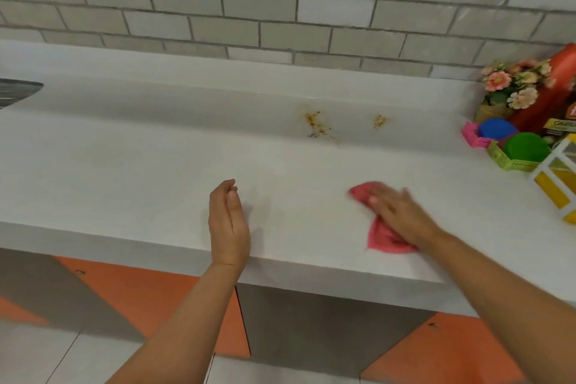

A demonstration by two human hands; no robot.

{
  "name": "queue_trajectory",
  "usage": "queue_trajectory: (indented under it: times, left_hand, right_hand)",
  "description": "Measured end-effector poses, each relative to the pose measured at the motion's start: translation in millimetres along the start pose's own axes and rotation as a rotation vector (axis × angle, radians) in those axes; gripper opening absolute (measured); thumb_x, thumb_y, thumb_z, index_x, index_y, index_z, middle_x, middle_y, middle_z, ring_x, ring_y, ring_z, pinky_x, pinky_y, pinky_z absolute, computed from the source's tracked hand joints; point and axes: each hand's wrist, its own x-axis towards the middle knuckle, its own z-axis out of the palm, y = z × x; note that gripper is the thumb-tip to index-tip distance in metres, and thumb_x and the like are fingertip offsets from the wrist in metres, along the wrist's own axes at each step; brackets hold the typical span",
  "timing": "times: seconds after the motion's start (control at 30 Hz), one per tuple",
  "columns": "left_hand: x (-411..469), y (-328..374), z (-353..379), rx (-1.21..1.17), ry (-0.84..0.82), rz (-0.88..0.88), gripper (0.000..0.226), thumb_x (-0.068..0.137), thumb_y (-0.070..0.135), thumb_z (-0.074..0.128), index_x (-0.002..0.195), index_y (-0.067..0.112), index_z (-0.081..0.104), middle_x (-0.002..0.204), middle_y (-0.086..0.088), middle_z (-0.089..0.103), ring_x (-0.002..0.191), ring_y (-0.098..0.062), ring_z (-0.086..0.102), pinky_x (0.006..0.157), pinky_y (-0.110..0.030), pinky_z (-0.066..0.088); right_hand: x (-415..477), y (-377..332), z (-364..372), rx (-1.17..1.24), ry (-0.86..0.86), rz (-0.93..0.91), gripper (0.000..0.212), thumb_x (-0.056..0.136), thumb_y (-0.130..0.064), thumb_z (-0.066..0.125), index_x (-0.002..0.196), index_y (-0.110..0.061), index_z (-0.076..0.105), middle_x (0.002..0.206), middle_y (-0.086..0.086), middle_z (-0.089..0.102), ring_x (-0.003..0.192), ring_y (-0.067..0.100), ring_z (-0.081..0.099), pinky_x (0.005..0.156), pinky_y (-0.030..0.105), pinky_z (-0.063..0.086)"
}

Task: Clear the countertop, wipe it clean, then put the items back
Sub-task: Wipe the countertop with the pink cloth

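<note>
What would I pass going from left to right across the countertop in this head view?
Sink edge → left hand → larger brown stain → pink cloth under the right hand → pink basket → green basket → yellow-and-white block. The smaller stain and flowers overlap others, so they are left out.

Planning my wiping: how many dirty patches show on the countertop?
2: a larger brown patch toward the back of the countertop, a smaller patch right of it. The pink cloth may hide more.
</note>
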Motion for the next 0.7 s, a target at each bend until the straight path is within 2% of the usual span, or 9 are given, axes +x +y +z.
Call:
queue_trajectory:
  times: [0.07, 0.13, 0.17, 0.3, 0.4, 0.5, 0.6, 0.7]
  left_hand:
    - [-1, 1, 1, 0.016, -0.016, 0.024, 0.063, 0.089, 0.052, 0.019, 0.127, 0.012, 0.047, 0.127, -0.003, 0.052, 0.118, -0.013, 0.049, 0.097, -0.017, 0.036]
    - [-1, 2, 2, 0.030, -0.032, 0.033, 0.067, 0.087, 0.055, 0.018, 0.128, 0.011, 0.047, 0.128, -0.003, 0.052, 0.119, -0.013, 0.049, 0.100, -0.024, 0.037]
    - [-1, 2, 2, 0.037, -0.040, 0.030, 0.066, 0.087, 0.055, 0.018, 0.128, 0.011, 0.047, 0.128, -0.004, 0.052, 0.119, -0.014, 0.049, 0.101, -0.027, 0.038]
    - [3, 6, 1, 0.052, -0.050, -0.029, 0.056, 0.092, 0.047, 0.022, 0.124, 0.009, 0.049, 0.126, -0.008, 0.051, 0.117, -0.019, 0.048, 0.100, -0.028, 0.036]
    - [9, 19, 7, 0.080, -0.067, -0.024, 0.043, 0.100, 0.037, 0.024, 0.121, 0.011, 0.051, 0.120, -0.005, 0.051, 0.111, -0.017, 0.048, 0.097, -0.030, 0.036]
    - [20, 32, 28, 0.141, -0.147, -0.012, 0.035, 0.101, 0.030, 0.029, 0.120, 0.011, 0.050, 0.115, 0.001, 0.049, 0.105, -0.012, 0.046, 0.089, -0.025, 0.034]
    - [31, 34, 58, 0.196, -0.226, -0.018, 0.032, 0.100, 0.026, 0.032, 0.121, 0.010, 0.049, 0.118, -0.001, 0.047, 0.101, -0.009, 0.043, 0.086, -0.022, 0.031]
    - [42, 32, 88, 0.209, -0.253, -0.040, 0.030, 0.100, 0.024, 0.033, 0.121, 0.009, 0.049, 0.120, -0.002, 0.046, 0.100, -0.009, 0.043, 0.086, -0.022, 0.030]
  right_hand:
    - [14, 20, -6, -0.092, 0.075, 0.178, 0.049, 0.100, -0.038, 0.030, 0.146, -0.020, 0.030, 0.155, 0.002, 0.024, 0.145, 0.016, 0.017, 0.117, 0.041, 0.005]
    - [24, 1, 8, -0.106, 0.113, 0.225, 0.053, 0.099, -0.038, 0.035, 0.146, -0.014, 0.029, 0.155, 0.008, 0.023, 0.144, 0.021, 0.017, 0.117, 0.035, 0.009]
    - [25, -19, 19, -0.083, 0.104, 0.172, 0.051, 0.099, -0.036, 0.036, 0.146, -0.016, 0.031, 0.155, 0.007, 0.024, 0.144, 0.021, 0.017, 0.116, 0.032, 0.011]
    - [-7, -109, 67, -0.034, -0.072, -0.278, 0.049, 0.101, -0.035, 0.032, 0.147, -0.021, 0.026, 0.158, 0.000, 0.016, 0.146, 0.014, 0.010, 0.116, 0.026, 0.004]
    - [-20, -103, 64, 0.000, -0.150, -0.377, 0.046, 0.101, -0.035, 0.030, 0.146, -0.026, 0.029, 0.157, -0.006, 0.017, 0.145, 0.007, 0.009, 0.117, 0.029, 0.001]
    - [-5, -43, 27, 0.068, -0.117, -0.264, 0.040, 0.102, -0.027, 0.032, 0.141, -0.033, 0.035, 0.154, -0.010, 0.026, 0.141, 0.000, 0.014, 0.116, 0.040, 0.005]
    - [20, 43, -11, -0.114, 0.048, -0.022, 0.042, 0.101, -0.020, 0.033, 0.140, -0.037, 0.035, 0.152, -0.007, 0.031, 0.142, 0.010, 0.020, 0.112, 0.051, 0.013]
    - [56, 94, -33, -0.257, 0.148, 0.337, 0.045, 0.100, -0.021, 0.033, 0.144, -0.017, 0.031, 0.152, 0.006, 0.028, 0.142, 0.023, 0.022, 0.115, 0.049, 0.016]
